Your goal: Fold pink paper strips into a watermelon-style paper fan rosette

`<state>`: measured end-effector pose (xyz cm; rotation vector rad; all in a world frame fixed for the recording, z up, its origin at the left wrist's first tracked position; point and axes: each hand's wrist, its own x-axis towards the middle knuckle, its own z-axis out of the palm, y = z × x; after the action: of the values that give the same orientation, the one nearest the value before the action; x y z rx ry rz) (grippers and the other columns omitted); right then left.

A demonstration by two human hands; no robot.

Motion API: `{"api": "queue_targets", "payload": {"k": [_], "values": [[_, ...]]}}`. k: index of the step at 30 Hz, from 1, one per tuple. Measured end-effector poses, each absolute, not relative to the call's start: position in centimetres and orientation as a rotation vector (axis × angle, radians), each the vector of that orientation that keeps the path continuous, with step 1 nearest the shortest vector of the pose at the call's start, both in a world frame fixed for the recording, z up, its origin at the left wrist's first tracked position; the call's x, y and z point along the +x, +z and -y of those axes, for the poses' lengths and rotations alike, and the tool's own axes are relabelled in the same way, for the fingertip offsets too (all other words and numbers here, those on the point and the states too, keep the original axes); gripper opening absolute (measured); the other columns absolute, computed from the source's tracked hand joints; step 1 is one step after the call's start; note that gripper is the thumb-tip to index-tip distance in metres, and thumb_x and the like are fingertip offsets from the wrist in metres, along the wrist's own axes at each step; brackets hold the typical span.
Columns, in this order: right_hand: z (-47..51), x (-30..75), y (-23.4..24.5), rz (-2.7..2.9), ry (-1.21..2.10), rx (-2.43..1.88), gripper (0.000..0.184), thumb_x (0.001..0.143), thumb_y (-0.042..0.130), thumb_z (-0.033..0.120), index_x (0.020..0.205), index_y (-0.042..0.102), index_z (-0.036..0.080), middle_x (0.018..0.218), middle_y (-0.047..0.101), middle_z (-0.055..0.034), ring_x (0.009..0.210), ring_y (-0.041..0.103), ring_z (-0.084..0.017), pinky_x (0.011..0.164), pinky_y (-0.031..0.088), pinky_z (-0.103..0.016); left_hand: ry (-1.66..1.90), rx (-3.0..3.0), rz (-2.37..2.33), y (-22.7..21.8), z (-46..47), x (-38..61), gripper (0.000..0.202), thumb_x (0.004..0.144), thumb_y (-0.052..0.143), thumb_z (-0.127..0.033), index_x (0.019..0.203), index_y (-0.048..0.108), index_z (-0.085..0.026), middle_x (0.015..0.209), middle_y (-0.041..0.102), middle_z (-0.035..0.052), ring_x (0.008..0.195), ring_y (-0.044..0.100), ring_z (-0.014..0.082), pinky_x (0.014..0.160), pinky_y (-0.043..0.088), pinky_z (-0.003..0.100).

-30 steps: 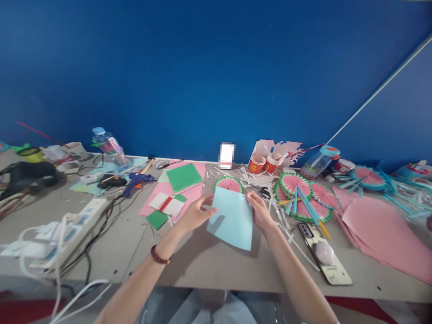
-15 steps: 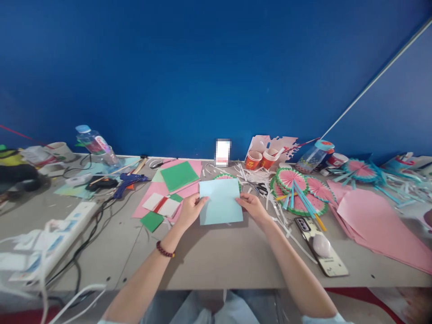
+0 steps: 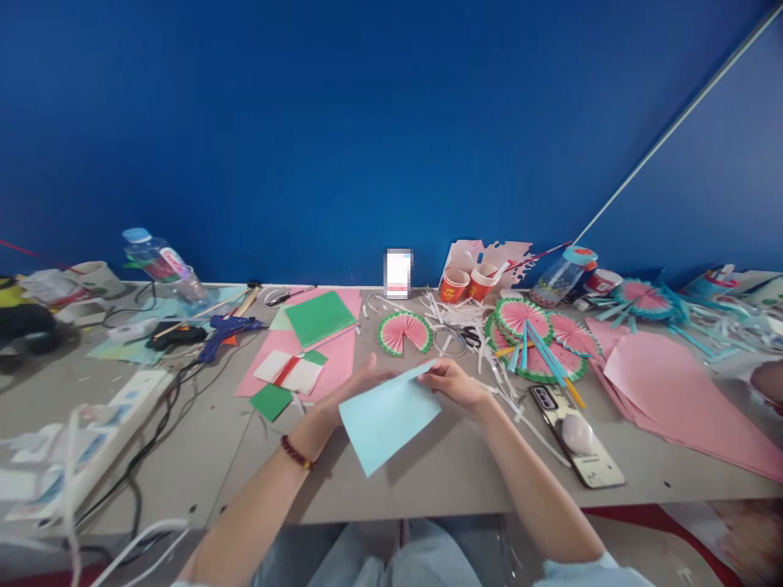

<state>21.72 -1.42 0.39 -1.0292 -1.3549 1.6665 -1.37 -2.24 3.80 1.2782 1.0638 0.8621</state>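
Observation:
A light blue sheet of paper (image 3: 388,420) is tilted above the table in front of me. My right hand (image 3: 453,381) pinches its upper right corner between thumb and fingers. Behind the sheet's upper left edge is my left hand (image 3: 351,390), thumb raised off the paper and fingers stretched; part of it is hidden by the sheet. Just beyond the paper lies a pleated watermelon fan (image 3: 416,330) in pink with a green rim, showing a gap at its front.
Pink and green sheets (image 3: 321,318) lie to the left, near a blue glue gun (image 3: 229,330) and a power strip (image 3: 103,436). At right are finished fans (image 3: 523,322), paper strips, scissors (image 3: 471,336), a phone (image 3: 603,465) and pink paper (image 3: 679,399). Paper cups (image 3: 456,284) stand behind.
The blue sheet has turned and come down toward me. My left thumb has come off it, while my right hand keeps its pinch. The watermelon fan behind is now uncovered.

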Motion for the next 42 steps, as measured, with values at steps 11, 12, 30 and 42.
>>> {"api": "queue_targets", "payload": {"k": [11,12,30,42], "values": [[1.0,20.9,0.3,1.247,1.55,-1.123,0.038,0.077,0.06,0.051,0.099,0.065,0.02,0.08,0.066,-0.0026,0.06,0.058,-0.011,0.046,0.044,-0.019,0.547,0.844,-0.678,3.9,3.3,-0.2,0.056,0.069,0.072,-0.042,0.119,0.059,-0.02,0.105,0.069,0.0128,0.086,0.069,0.0267,0.076,0.053,0.037],[1.0,20.9,0.3,1.219,1.593,-1.1,0.041,0.078,0.058,0.054,0.097,0.064,0.018,0.078,0.065,-0.0034,0.06,0.059,-0.013,0.044,0.045,-0.019,0.584,0.871,-0.714,3.5,3.1,-0.2,0.056,0.069,0.073,-0.042,0.118,0.059,-0.019,0.105,0.069,0.0129,0.085,0.068,0.0257,0.074,0.053,0.035],[1.5,18.7,-0.2,1.198,1.452,-1.037,0.032,0.069,0.072,0.045,0.069,0.054,0.018,0.051,0.058,0.0049,0.039,0.055,-0.011,0.04,0.048,-0.024,0.863,0.941,-1.021,0.9,2.5,0.9,0.058,0.057,0.081,-0.037,0.107,0.06,-0.017,0.083,0.07,0.0043,0.067,0.063,0.0168,0.062,0.052,0.028],[2.1,18.1,-0.4,1.257,1.507,-0.956,0.031,0.07,0.073,0.041,0.079,0.056,0.016,0.056,0.061,0.0044,0.045,0.059,-0.011,0.046,0.051,-0.023,0.901,0.949,-0.988,0.9,2.1,0.1,0.04,0.061,0.079,-0.039,0.089,0.066,-0.013,0.08,0.072,0.0082,0.065,0.065,0.021,0.061,0.052,0.032]]}}
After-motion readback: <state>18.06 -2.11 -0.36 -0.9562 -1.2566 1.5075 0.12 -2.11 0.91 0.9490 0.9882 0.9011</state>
